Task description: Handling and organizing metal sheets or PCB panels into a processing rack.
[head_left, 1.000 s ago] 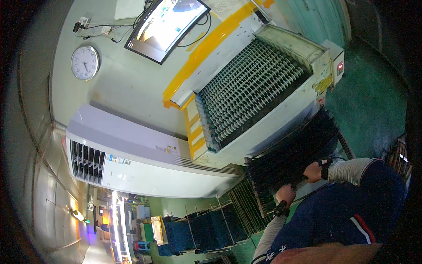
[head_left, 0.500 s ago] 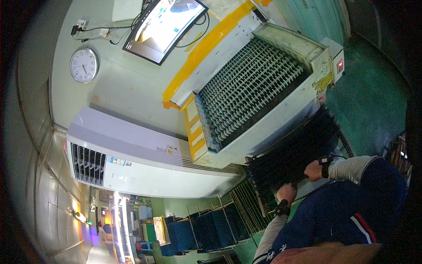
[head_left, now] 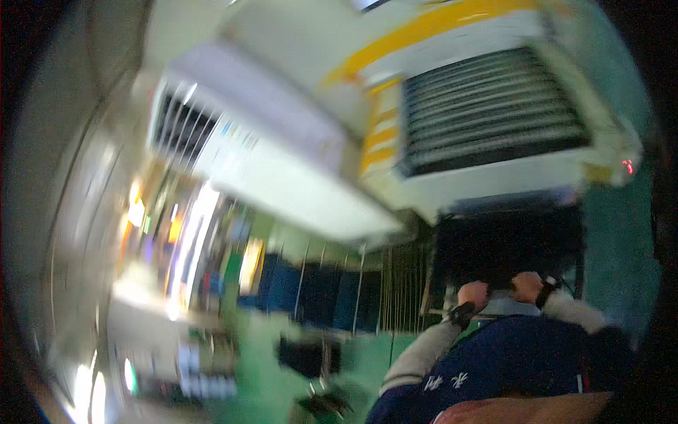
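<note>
Both of my hands are at the near edge of a dark rack [head_left: 508,244] with a bristly, dark top surface, just in front of a roller machine. My left hand [head_left: 474,295] is closed at the left part of that edge, and my right hand [head_left: 527,287] is closed a short way to the right. Between them shows a pale grey strip. Dark bands sit on both wrists. The picture is smeared by motion, so single fingers and their exact hold are hard to make out.
Beyond the rack stands the pale machine [head_left: 487,185] with rows of dark rollers [head_left: 494,113] and a red lit display at its right. A white air conditioner [head_left: 304,198] is to the left. Racks with dark blue panels [head_left: 318,293] stand left of me on green floor [head_left: 254,367].
My view has swung, so the machine, air conditioner and rack appear further right and more level; the wall clock has left the picture. Both hands stay at the rack's near edge.
</note>
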Available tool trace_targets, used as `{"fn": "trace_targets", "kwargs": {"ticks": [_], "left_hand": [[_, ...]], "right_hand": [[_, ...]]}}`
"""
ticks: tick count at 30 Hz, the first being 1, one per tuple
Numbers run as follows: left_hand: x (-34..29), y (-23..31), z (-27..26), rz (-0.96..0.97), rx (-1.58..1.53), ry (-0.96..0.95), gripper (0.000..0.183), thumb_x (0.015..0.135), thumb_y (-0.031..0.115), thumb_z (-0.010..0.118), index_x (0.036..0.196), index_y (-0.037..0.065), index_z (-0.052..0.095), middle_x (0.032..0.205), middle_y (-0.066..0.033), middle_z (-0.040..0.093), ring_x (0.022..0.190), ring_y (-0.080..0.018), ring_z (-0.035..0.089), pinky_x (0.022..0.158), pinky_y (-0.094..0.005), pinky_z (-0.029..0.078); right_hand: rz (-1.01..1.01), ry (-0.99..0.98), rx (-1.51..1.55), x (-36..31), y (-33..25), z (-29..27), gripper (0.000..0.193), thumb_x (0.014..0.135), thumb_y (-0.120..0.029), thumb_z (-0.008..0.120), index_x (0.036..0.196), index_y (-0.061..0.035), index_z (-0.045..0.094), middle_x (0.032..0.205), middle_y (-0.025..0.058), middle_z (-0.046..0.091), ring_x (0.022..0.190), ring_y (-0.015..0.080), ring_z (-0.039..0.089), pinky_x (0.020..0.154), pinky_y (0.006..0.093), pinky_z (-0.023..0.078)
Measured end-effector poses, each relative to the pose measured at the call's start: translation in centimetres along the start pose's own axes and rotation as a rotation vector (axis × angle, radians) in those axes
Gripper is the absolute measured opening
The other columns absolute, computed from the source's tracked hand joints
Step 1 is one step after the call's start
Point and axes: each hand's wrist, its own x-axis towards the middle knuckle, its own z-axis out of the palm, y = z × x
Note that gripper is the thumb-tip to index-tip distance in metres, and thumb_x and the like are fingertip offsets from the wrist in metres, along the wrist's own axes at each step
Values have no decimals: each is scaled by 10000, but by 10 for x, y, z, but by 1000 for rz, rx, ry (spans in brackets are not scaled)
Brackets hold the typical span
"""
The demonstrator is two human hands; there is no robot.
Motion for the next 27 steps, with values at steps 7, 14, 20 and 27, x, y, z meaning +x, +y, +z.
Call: {"fn": "trace_targets", "kwargs": {"ticks": [7,14,20,27], "left_hand": [[-6,-9,29,-48,51,103,111,667,140,580,650,66,661,678,-102,637,643,-267,626,541,-377,495],[-16,-7,45,-77,-23,143,128,694,131,562,668,57,662,707,-129,638,677,-284,628,554,-385,500],[-17,-8,55,-102,-43,103,131,690,140,563,659,55,657,693,-130,631,665,-285,623,549,-389,495],[-28,-2,42,-98,-30,112,118,657,149,579,676,73,667,723,-120,640,686,-286,626,570,-385,504]], "right_hand": [[-9,106,71,-11,-22,-1,277,672,-261,626,758,3,628,767,218,596,754,373,581,675,438,459],[-28,1,100,-9,-20,6,234,685,-234,627,766,-15,605,809,189,581,795,373,557,679,434,446],[-126,86,101,-8,-5,30,230,668,-245,634,721,-25,591,764,173,570,756,375,550,646,437,437],[-144,82,75,-12,-3,34,217,645,-221,651,720,-31,579,756,169,561,778,365,549,646,432,435]]}}
